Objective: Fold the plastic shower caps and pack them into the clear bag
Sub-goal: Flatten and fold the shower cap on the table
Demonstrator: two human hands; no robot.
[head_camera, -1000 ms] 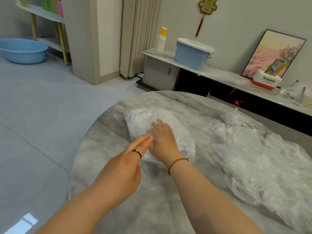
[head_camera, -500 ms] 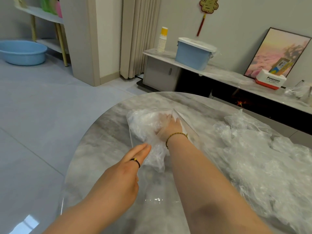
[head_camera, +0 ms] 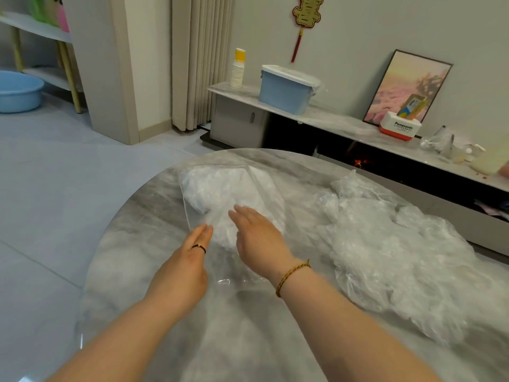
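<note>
A clear bag (head_camera: 220,188) stuffed with folded white shower caps lies on the round marble table (head_camera: 132,244), at its far left part. My right hand (head_camera: 259,235) is outside the bag, fingers straight, just over the bag's near end. My left hand (head_camera: 187,263) has straight fingers whose tips touch the bag's near left corner. A large crumpled heap of loose plastic shower caps (head_camera: 399,244) covers the table's right side.
Beyond the table runs a low cabinet (head_camera: 344,125) with a blue lidded box (head_camera: 286,89), a stack of paper cups (head_camera: 237,70), a framed picture (head_camera: 407,86) and a Panasonic box (head_camera: 399,128). A blue basin (head_camera: 16,92) sits on the floor at far left.
My right hand, which had reached deep into the bag half a second ago, has drawn back out and now sits over the bag's near end. My left hand stayed at the bag's corner.
</note>
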